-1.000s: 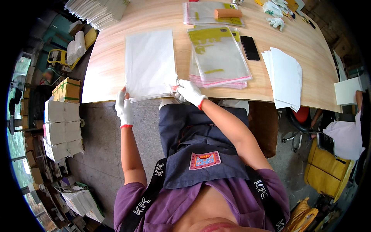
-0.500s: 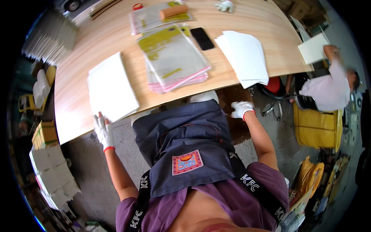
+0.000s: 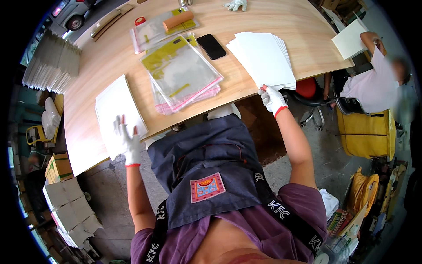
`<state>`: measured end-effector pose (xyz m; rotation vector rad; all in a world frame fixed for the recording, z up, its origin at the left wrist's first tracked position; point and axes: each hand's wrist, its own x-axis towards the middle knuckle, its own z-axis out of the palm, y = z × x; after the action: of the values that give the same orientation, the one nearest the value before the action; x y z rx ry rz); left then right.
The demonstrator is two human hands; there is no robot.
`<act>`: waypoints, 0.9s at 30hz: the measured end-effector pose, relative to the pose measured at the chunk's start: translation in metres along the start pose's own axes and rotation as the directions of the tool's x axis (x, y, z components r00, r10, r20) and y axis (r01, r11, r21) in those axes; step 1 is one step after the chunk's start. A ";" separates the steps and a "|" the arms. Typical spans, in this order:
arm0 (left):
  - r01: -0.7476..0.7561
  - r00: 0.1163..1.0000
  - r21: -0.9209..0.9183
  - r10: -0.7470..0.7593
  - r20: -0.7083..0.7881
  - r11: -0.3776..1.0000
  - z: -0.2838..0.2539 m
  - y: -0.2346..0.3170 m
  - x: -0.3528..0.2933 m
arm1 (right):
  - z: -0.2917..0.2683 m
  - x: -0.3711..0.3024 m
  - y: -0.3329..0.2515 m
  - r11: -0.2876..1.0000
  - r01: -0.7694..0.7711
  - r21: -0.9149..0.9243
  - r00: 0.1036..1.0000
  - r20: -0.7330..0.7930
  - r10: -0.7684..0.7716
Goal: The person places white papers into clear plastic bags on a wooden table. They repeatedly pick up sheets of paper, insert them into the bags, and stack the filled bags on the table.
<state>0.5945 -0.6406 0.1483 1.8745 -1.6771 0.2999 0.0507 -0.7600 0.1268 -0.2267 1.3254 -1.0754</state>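
Note:
My left hand (image 3: 128,143), in a white glove with bare fingertips showing, is open with fingers spread over the near edge of a stack of white sheets (image 3: 115,103). My right hand (image 3: 273,101), gloved the same way with a red cuff, is closed at the near left corner of a fanned stack of white sheets (image 3: 263,57). Its thumb and fingers pinch the paper at the table's edge; how many sheets they grip is hidden. Between the two stacks lie clear plastic bags (image 3: 184,72) with yellow-green print and pink strips along their near edges.
A black phone (image 3: 211,46) lies beside the bags. Behind are more bags with an orange-brown roll (image 3: 178,20), a red tape ring (image 3: 140,20) and a spare glove (image 3: 236,5). A tall paper pile (image 3: 52,61) stands far left. A person (image 3: 369,90) sits at right holding a white board.
My right hand has moved up from below the table edge and taken hold of the right stack's corner. My left hand has shifted right over the left stack. The view has shifted slightly.

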 end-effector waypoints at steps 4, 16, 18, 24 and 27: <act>-0.171 0.974 -0.201 0.196 0.115 0.965 0.043 0.070 0.021 | -0.005 0.007 0.002 0.976 0.006 0.218 0.999 0.040 -0.015; -0.301 0.747 0.195 0.104 0.657 0.933 0.094 0.147 0.074 | -0.081 -0.039 0.024 0.907 0.392 0.151 0.909 0.089 -0.408; -0.237 0.743 0.162 0.072 0.665 0.958 0.087 0.149 0.083 | -0.072 -0.046 0.014 0.870 0.443 0.216 0.893 -0.023 -0.449; -0.179 0.849 -0.003 0.156 0.505 0.984 0.087 0.127 0.069 | -0.038 -0.113 0.013 0.941 0.259 0.220 0.846 0.418 -0.331; -0.157 0.889 -0.118 0.193 0.416 0.981 0.086 0.117 0.064 | -0.026 -0.122 0.027 0.980 0.189 0.069 0.772 0.607 -0.192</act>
<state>0.4747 -0.7443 0.1467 1.8203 -2.1203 -0.1216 0.0577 -0.6451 0.1821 -0.6644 0.7164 -1.0490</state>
